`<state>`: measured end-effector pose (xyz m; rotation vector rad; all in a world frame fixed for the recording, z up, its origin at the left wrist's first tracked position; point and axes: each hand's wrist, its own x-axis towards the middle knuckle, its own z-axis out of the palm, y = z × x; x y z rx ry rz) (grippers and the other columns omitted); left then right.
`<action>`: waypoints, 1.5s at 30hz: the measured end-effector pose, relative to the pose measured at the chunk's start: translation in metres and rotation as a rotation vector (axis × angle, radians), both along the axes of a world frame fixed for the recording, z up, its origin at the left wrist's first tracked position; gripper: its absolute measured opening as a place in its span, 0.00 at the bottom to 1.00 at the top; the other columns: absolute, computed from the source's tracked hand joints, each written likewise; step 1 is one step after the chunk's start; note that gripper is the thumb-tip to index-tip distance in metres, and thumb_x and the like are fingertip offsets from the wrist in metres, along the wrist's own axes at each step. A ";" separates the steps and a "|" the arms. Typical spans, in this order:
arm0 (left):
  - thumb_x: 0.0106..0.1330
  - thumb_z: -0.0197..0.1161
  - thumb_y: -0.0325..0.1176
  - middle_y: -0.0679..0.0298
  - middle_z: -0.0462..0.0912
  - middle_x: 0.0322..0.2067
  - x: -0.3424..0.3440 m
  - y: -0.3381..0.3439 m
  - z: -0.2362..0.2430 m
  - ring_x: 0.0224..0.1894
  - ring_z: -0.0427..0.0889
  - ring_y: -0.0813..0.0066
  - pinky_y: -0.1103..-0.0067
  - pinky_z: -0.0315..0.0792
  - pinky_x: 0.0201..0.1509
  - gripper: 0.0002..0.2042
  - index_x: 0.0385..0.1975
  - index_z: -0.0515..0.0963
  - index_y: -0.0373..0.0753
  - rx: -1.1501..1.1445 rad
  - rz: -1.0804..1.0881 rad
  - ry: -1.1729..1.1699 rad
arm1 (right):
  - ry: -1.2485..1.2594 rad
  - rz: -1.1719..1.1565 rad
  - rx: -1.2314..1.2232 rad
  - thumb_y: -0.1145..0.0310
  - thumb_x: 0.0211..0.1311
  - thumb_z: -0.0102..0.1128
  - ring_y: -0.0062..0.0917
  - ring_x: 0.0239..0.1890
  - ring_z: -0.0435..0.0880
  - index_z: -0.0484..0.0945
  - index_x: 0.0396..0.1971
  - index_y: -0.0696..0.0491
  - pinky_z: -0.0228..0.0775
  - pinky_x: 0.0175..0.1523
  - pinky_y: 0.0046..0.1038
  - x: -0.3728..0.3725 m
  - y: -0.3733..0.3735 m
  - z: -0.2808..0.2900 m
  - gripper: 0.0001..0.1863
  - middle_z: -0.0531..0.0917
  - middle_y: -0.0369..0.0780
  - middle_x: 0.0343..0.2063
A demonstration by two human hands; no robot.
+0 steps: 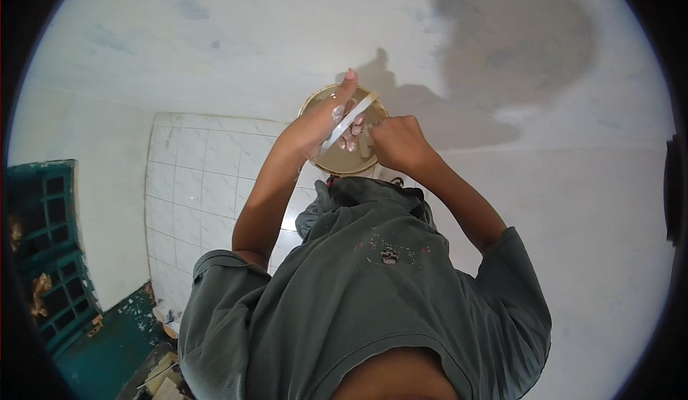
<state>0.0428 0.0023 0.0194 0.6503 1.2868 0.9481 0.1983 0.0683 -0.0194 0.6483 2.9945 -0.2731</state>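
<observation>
A round cream bucket point(307, 106) stands in front of me, with pale paste inside. My left hand point(326, 124) is over its left side, thumb stretched upward and fingers curled, smeared with white paste. Across that palm lies a long narrow pale strip point(350, 122), seen edge-on, white along its length and tan at the far end; its kind is not clear. My right hand point(400, 142) is closed in a fist at the bucket's right rim. Its fingertips are turned away, so what it grips is hidden.
A patchy white wall point(287, 35) fills the far side, carrying my shadow. White marbled tiles point(208, 164) lie at left. Further left is a green window grille point(54, 221) above a green panel point(107, 357). Assorted items point(168, 378) are heaped at lower left.
</observation>
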 end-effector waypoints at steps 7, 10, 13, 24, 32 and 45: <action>0.51 0.33 0.73 0.65 0.66 0.11 -0.003 0.000 -0.005 0.10 0.64 0.79 0.86 0.63 0.15 0.37 0.13 0.66 0.39 -0.013 -0.042 -0.212 | 0.297 -0.009 -0.119 0.69 0.39 0.61 0.29 0.28 0.81 0.79 0.21 0.53 0.71 0.31 0.30 -0.025 0.005 -0.067 0.06 0.80 0.42 0.23; 0.50 0.31 0.74 0.65 0.66 0.11 -0.001 0.001 -0.002 0.11 0.63 0.80 0.86 0.62 0.15 0.38 0.14 0.66 0.38 -0.004 -0.095 -0.286 | 0.656 -0.196 -0.594 0.68 0.40 0.61 0.30 0.28 0.81 0.79 0.21 0.53 0.71 0.32 0.28 -0.035 0.004 -0.126 0.06 0.81 0.42 0.24; 0.51 0.29 0.74 0.66 0.65 0.11 -0.002 -0.006 -0.002 0.11 0.62 0.80 0.86 0.58 0.13 0.38 0.15 0.66 0.38 0.001 -0.069 -0.345 | 0.657 -0.415 -1.001 0.70 0.43 0.59 0.31 0.28 0.81 0.78 0.22 0.54 0.71 0.30 0.28 -0.040 -0.006 -0.116 0.05 0.80 0.43 0.23; 0.52 0.28 0.74 0.69 0.61 0.09 -0.013 -0.036 0.005 0.10 0.55 0.82 0.88 0.49 0.11 0.36 0.13 0.63 0.41 0.040 0.307 -0.280 | 0.334 -0.174 -0.202 0.67 0.51 0.56 0.30 0.25 0.78 0.76 0.32 0.59 0.66 0.29 0.30 0.049 -0.003 0.038 0.11 0.78 0.41 0.20; 0.51 0.27 0.74 0.69 0.61 0.09 -0.014 -0.047 -0.028 0.09 0.56 0.81 0.86 0.50 0.12 0.37 0.14 0.64 0.41 -0.065 0.371 -0.188 | 1.204 -0.514 -1.668 0.62 0.58 0.53 0.10 0.19 0.60 0.71 0.42 0.63 0.51 0.24 0.14 0.111 -0.017 -0.129 0.19 0.68 0.29 0.19; 0.53 0.30 0.72 0.70 0.63 0.13 -0.026 -0.051 -0.048 0.11 0.60 0.81 0.84 0.54 0.12 0.38 0.25 0.69 0.36 -0.018 0.424 -0.235 | 0.948 -0.373 -2.153 0.55 0.62 0.44 0.11 0.12 0.52 0.68 0.31 0.55 0.44 0.17 0.15 0.068 -0.035 -0.124 0.16 0.57 0.27 0.12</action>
